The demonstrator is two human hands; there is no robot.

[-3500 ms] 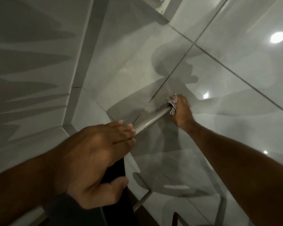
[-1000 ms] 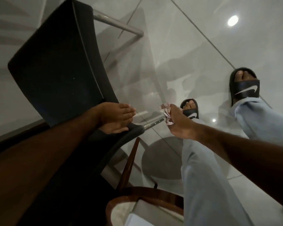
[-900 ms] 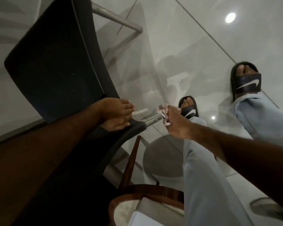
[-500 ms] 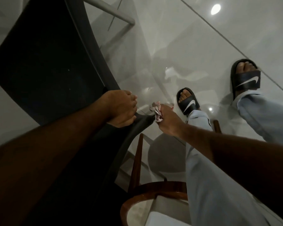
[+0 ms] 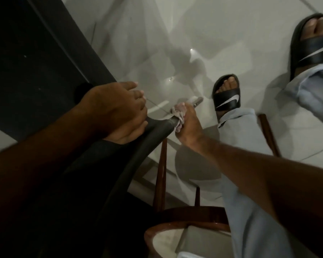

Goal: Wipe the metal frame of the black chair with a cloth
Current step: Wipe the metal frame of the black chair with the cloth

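**Both hands on the tipped black chair, cloth at the metal bar**

At the far left the broad black moulded seat shell of the chair (image 5: 26,58) fills the corner, tilted, its curved dark rim sweeping down toward the near centre. The left hand (image 5: 117,110) lies on that rim, palm down, its grip loose with the fingers stretched flat over the edge rather than curled around it. Just right of it, the small crumpled pinkish-grey cloth (image 5: 178,116) is wrapped about the chair's round silver metal frame bar (image 5: 197,102), whose short shiny end pokes out beyond the cloth toward the far right. The right hand (image 5: 188,127) has its grip closed on the cloth, pinching it against the bar. Near the bottom centre stands a brown wooden chair with a pale seat (image 5: 175,224). Further right, two feet in black slide sandals (image 5: 227,94) and pale blue trouser legs (image 5: 250,183) stand on the glossy white tiled floor (image 5: 175,34)
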